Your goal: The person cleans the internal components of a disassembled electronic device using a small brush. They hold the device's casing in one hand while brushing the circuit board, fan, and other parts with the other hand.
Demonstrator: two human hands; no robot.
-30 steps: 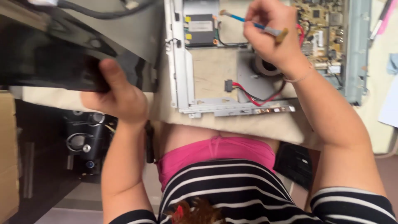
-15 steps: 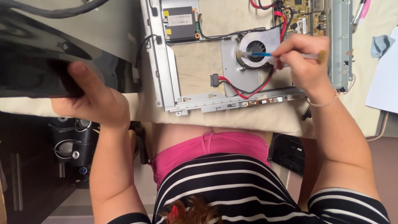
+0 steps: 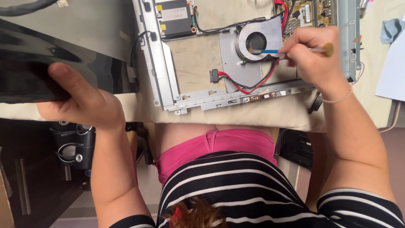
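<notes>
Head view, looking down over the person's own chest. Right hand (image 3: 314, 59) pinched tight around a thin brush (image 3: 291, 50) with a blue ferrule and a rounded wooden end; fingers closed on the handle, bristle tip resting inside the round opening of the cooling fan (image 3: 256, 42). Fan sits in a grey metal housing within the opened computer chassis (image 3: 158, 63), which lies flat on the cloth-covered worktop (image 3: 253, 116), close to its near edge. Red and black cables (image 3: 242, 84) run from a small black connector below the fan and curve up past the housing toward the circuit board (image 3: 312, 12) at the chassis's far right. A black rectangular drive (image 3: 175, 17) with a pale label lies at the far left of the chassis. Left hand (image 3: 82, 103) clamped on the near edge of a glossy black panel (image 3: 50, 63), thumb on top, fingers curled underneath and out of sight; panel lies left of the chassis, overhanging the worktop's near left edge. White paper (image 3: 392, 67) at the right edge of the worktop. Below the worktop, on the left, a dark speaker (image 3: 71, 145) with round silver rings stands near the floor.
</notes>
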